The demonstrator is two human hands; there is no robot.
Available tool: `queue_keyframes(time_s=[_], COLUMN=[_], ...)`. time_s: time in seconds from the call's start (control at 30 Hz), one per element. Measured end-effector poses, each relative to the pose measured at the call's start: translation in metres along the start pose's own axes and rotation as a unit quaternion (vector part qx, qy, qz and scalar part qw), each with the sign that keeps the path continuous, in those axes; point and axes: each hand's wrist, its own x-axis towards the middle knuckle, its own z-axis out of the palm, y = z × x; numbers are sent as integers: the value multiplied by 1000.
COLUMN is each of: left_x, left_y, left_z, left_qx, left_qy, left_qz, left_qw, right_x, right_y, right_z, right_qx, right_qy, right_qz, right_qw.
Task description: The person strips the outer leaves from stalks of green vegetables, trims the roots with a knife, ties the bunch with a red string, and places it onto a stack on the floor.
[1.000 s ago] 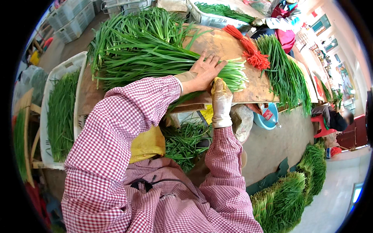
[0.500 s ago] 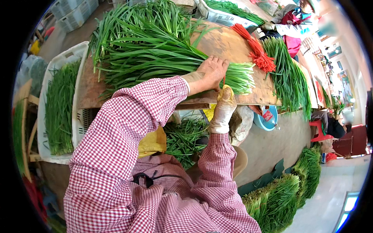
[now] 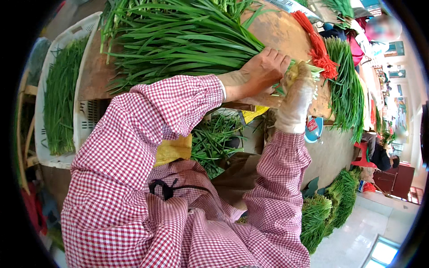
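Observation:
A thick bunch of garlic chives [image 3: 192, 42] lies across the wooden table, leaves to the left and pale stem ends to the right. My left hand [image 3: 263, 71] is bare and closed over the bunch near its stems, knuckles up. Right beside it, my right hand [image 3: 297, 82] wears a whitish glove with yellow-stained fingers. Those fingers are curled in at the pale stem ends, partly covering them. What they pinch is hidden. A bundle of red ties [image 3: 317, 47] rests on the table just beyond the right hand.
Another pile of chives [image 3: 342, 76] hangs over the table's right edge. At left stands a white crate [image 3: 82, 58] of chives. Loose greens [image 3: 214, 138] lie below the table, near a blue basin [image 3: 314, 130]. More bundles [image 3: 342, 192] stand on the floor at right.
Both hands now appear farther right and higher as the view has shifted. My right hand has risen from the table edge onto the stem ends. The red tie at its fingertips no longer shows.

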Motion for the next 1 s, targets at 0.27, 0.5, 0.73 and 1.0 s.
queue_keyframes(time_s=[0.27, 0.5, 0.73, 1.0], left_x=[8, 20, 42, -15], left_y=[13, 2, 11, -39], left_z=[4, -45, -219, -198], left_qx=[5, -41, -556, -809], left_qy=[-40, -114, -39, 99], left_qz=[-13, -41, -171, -283], left_qw=[999, 992, 812, 505], right_x=[-38, -121, -84, -135], right_y=[-34, 27, -97, -24], right_z=[-40, -100, -59, -25], right_qx=[-137, -144, -63, -31], right_qy=[-47, -83, -131, -257], right_qz=[-153, -40, -314, -62], right_qw=[977, 985, 938, 964])
